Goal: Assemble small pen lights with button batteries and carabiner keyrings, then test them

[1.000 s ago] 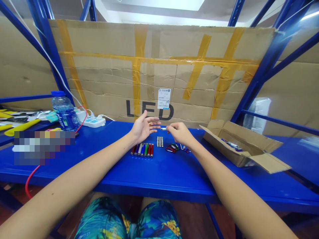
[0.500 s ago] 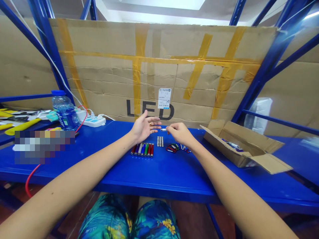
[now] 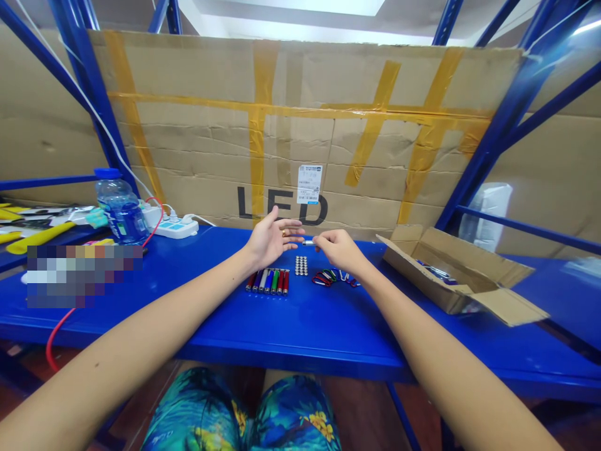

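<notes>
My right hand (image 3: 339,248) pinches a small silver cylinder (image 3: 308,243) between thumb and fingertips, held level above the table. Facing it from the left, my left hand (image 3: 273,241) is open, fingers stretched towards the cylinder's end, with a ring on one finger. I cannot tell whether they touch it. Below my left hand lies a row of slim metal tubes (image 3: 268,282) in red, silver, blue and green, like small torches. A block of small round silver pieces (image 3: 301,265) sits between that row and a cluster of coloured carabiners (image 3: 328,277).
An open cardboard box (image 3: 436,275) with items inside stands on the blue table (image 3: 291,332) at right. To the left are a plastic bottle (image 3: 121,207), a white power strip (image 3: 178,227), a red cable (image 3: 59,338) and yellow-handled tools (image 3: 40,237). Cardboard (image 3: 201,138) walls off the back.
Both hands keep nearly the same pose, and the silver cylinder stays in my right fingers. The view has shifted very slightly.
</notes>
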Available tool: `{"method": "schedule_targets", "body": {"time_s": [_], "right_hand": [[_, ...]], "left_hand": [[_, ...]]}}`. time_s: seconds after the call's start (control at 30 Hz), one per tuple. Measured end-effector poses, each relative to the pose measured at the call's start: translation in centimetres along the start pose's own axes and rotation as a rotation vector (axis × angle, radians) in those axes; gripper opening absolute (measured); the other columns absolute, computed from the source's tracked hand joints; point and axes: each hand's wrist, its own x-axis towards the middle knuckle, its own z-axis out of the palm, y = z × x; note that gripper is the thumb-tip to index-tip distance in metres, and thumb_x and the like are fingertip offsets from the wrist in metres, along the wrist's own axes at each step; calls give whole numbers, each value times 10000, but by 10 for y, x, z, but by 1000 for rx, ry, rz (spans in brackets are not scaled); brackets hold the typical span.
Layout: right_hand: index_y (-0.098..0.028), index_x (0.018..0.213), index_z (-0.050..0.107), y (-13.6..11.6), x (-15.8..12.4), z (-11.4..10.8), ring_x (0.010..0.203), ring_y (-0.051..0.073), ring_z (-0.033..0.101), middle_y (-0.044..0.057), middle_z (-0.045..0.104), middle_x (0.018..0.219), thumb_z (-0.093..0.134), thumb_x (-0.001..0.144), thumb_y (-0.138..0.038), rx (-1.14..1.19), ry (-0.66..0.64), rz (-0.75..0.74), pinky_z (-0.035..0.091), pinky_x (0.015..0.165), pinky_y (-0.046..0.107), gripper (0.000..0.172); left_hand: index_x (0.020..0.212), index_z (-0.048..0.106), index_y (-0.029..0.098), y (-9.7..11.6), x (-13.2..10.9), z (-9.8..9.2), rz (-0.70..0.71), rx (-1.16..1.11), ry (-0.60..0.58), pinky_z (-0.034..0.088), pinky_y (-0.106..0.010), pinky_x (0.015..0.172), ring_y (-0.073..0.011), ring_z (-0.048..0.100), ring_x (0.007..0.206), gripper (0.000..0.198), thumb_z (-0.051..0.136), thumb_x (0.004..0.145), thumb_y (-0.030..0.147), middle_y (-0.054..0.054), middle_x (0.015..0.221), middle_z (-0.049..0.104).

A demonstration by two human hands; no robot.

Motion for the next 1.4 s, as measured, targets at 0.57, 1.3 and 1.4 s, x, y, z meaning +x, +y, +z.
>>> {"method": "schedule_targets", "body": {"time_s": [0.57, 1.3, 1.4], "right_hand": [[-164, 859, 550, 10, -1, 2, 433, 47, 275, -84, 362, 568, 621, 821, -391, 481, -290, 238, 187, 406, 194, 241], [-148, 917, 755, 64, 32, 13, 870, 215, 647, 112, 741, 947, 588, 844, -184, -389, -97, 66, 438, 777, 287, 186], [-149, 943, 762, 67, 33, 16, 901, 237, 651, 126, 741, 975, 576, 850, -176, -451, -131, 55, 440, 789, 295, 210]], "left_hand": [[840, 718, 158, -13, 1, 6, 289, 697, 24, 486, -385, 815, -196, 630, 811, 140, 707, 714, 219, -68, 855, 711], [702, 741, 211, -37, 43, -38, 251, 1074, 78, 476, -371, 767, -231, 630, 749, 68, 695, 653, 221, -53, 754, 723], [678, 742, 216, -40, 46, -43, 248, 1102, 41, 476, -352, 726, -226, 628, 718, 60, 697, 642, 229, -47, 715, 719]]}}
